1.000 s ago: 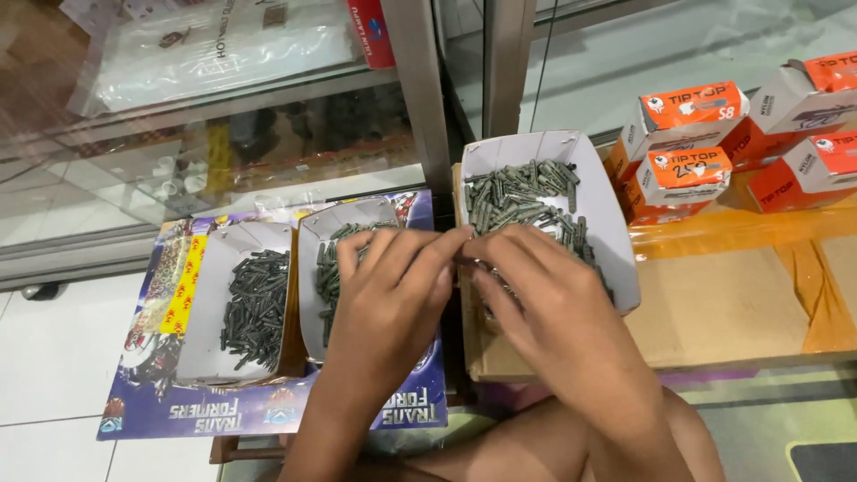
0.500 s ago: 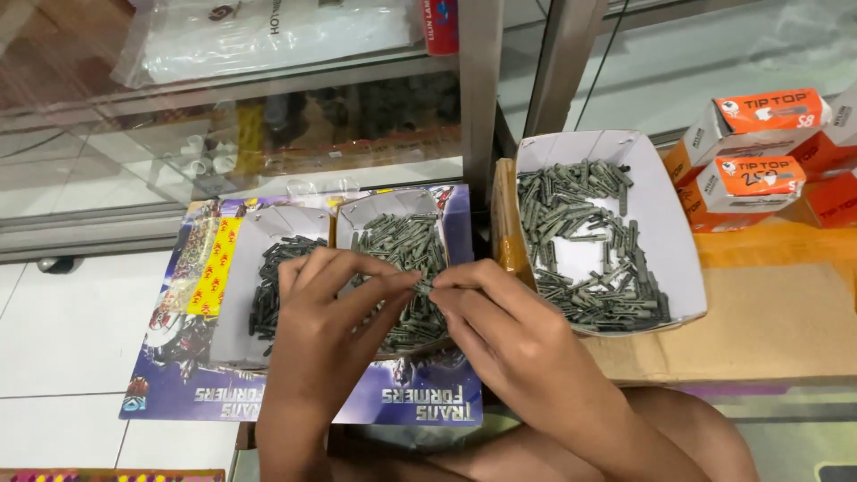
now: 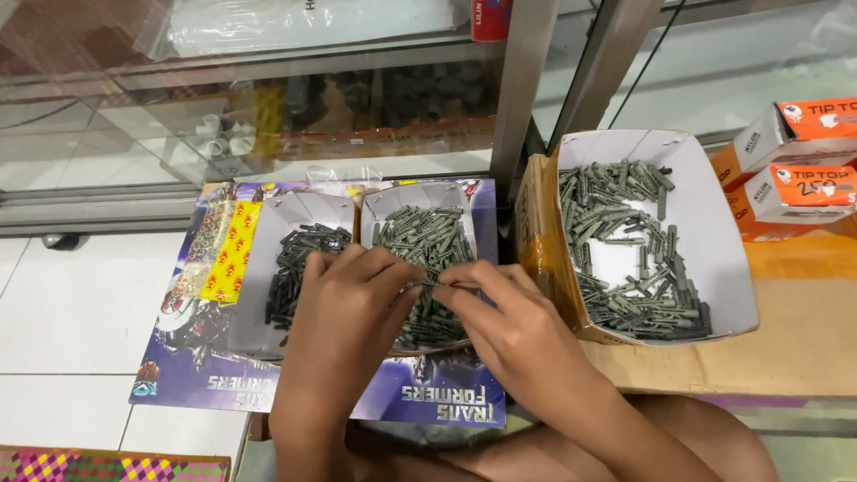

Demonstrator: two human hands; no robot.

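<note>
A small grey plug is pinched between the fingertips of both hands, right where they meet, over the middle tray. The left hand closes its thumb and forefinger on one end; the right hand closes its fingertips on the other end. Whether it is one plug or two pressed together cannot be told at this size.

Directly under the hands lies the middle tray's heap of grey plugs. Just to the left of the left hand sits a second tray with darker plugs. Both trays rest on a colourful printed board. To the right of the right hand, beyond a metal post, stands a big box with more plugs, and past it orange-and-white cartons.

The likely slip: the plug is tiny and held only by fingertips, so it could pop out and drop into the heap below, lost among the look-alikes, or land in the darker pile beside the left hand.
</note>
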